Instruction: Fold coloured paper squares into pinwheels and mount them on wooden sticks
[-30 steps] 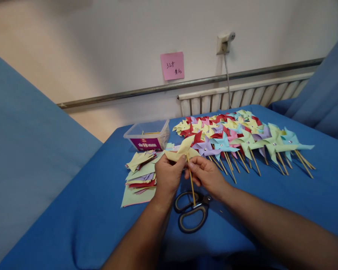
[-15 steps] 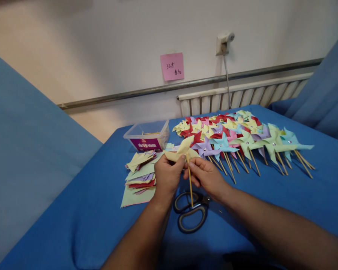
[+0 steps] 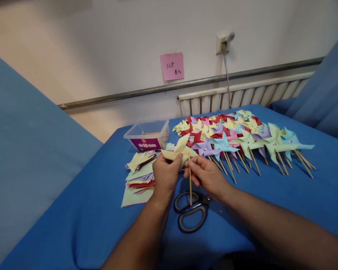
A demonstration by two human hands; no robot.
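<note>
Pinching pale yellow pinwheel point(image 3: 181, 144) in left hand point(image 3: 166, 173), stick point(image 3: 190, 187) in right hand point(image 3: 207, 175); squeezing too hard could crease pinwheel, tbh.

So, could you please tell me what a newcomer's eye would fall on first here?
Probably the mass of colourful paper pinwheels on the right of the blue cloth. Next, at the centre, the left hand holds a pale yellow pinwheel and the right hand a thin stick.
</note>
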